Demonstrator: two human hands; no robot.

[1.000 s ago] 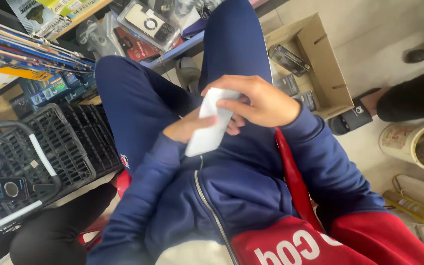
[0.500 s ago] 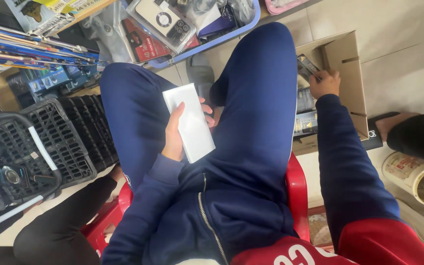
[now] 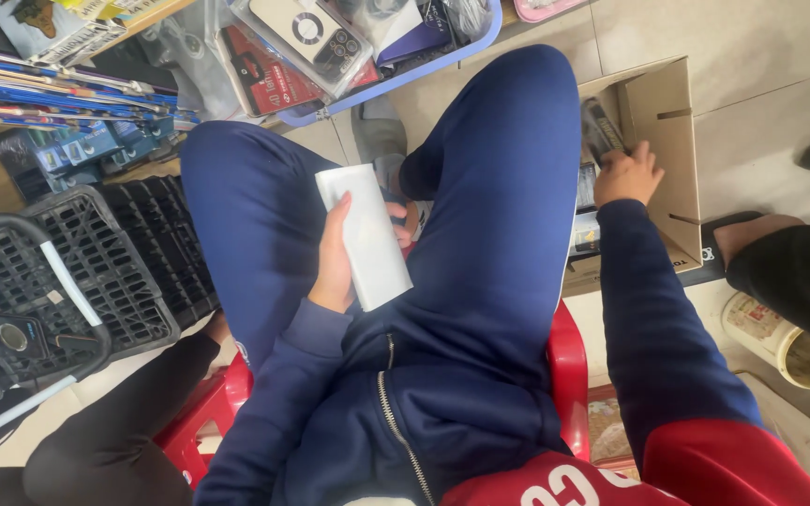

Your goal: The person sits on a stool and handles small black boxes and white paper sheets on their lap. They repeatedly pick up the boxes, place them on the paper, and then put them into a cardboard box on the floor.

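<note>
Left hand [image 3: 341,258] grips a flat white box [image 3: 367,236] over the lap, thumb along its left edge. Right hand [image 3: 626,174] is out to the right, inside the open cardboard box [image 3: 672,150] on the floor, fingers closed on a dark packet [image 3: 602,129] there.

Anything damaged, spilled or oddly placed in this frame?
Nothing stands out. The left hand holds a white rectangular box over the lap; the right hand grips a dark packaged item at the open cardboard box. Surroundings are cluttered but intact.
</note>
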